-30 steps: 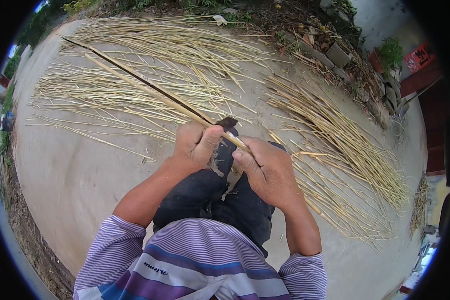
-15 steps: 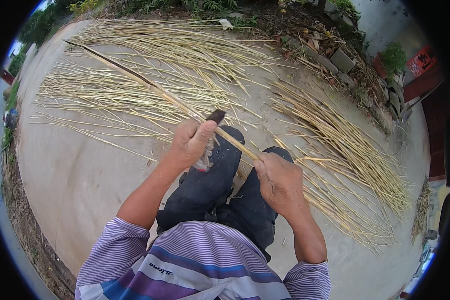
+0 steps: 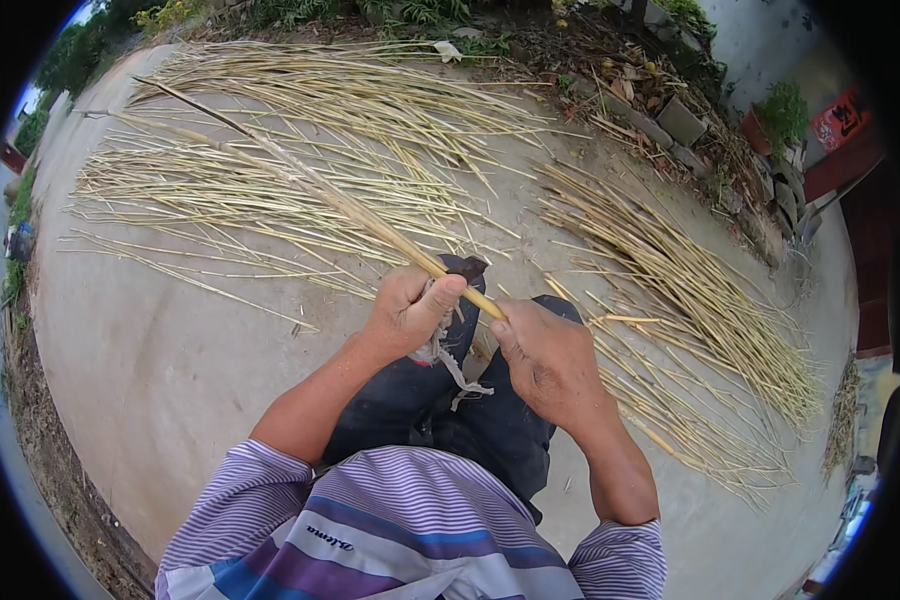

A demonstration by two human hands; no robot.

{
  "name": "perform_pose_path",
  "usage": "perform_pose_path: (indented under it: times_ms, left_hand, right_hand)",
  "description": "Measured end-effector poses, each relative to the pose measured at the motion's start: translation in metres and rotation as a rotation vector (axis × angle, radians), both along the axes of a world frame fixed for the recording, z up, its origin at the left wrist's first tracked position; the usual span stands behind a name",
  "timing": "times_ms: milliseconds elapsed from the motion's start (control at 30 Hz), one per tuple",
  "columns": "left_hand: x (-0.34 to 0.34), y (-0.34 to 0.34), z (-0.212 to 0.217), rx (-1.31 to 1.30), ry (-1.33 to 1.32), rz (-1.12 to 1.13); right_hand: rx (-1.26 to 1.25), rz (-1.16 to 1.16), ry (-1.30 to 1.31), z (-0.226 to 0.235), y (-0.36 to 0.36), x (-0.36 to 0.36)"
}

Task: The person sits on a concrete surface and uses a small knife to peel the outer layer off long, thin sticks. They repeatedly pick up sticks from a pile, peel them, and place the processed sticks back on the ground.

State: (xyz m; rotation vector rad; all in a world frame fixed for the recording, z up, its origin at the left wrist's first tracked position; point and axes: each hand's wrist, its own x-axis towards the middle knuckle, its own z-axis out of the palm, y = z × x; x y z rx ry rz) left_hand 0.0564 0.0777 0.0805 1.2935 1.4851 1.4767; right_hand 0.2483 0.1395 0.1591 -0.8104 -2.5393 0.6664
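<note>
Over the knees, both hands clenched on one long pale stalk (image 3: 310, 185): left hand (image 3: 410, 310) wrapped round it, thumb on top, with a frayed strip of cloth (image 3: 448, 355) hanging from the fist; right hand (image 3: 550, 360) pinching the near end just beside the left. Stalk running up and away to the left, above a spread of like stalks (image 3: 300, 200) lying on the concrete ground (image 3: 170, 370). Second bundle of stalks (image 3: 690, 300) fanned out to the right. Weeds and rubble (image 3: 660, 110) along the far edge.
</note>
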Motion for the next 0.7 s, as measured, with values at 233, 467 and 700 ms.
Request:
perform_pose_path:
  times_ms: [233, 467, 700]
  left_hand:
    - [0.028, -0.002, -0.009, 0.197, 0.147, 0.019]
    - [-0.005, -0.002, -0.001, 0.034, -0.044, 0.159]
    - [0.01, -0.008, -0.002, 0.014, 0.008, -0.023]
  right_hand:
    - [-0.042, 0.011, 0.017, -0.005, -0.004, -0.01]
    - [-0.26, 0.038, 0.036, -0.005, 0.002, 0.015]
    - [-0.096, 0.024, -0.02, -0.003, -0.005, 0.009]
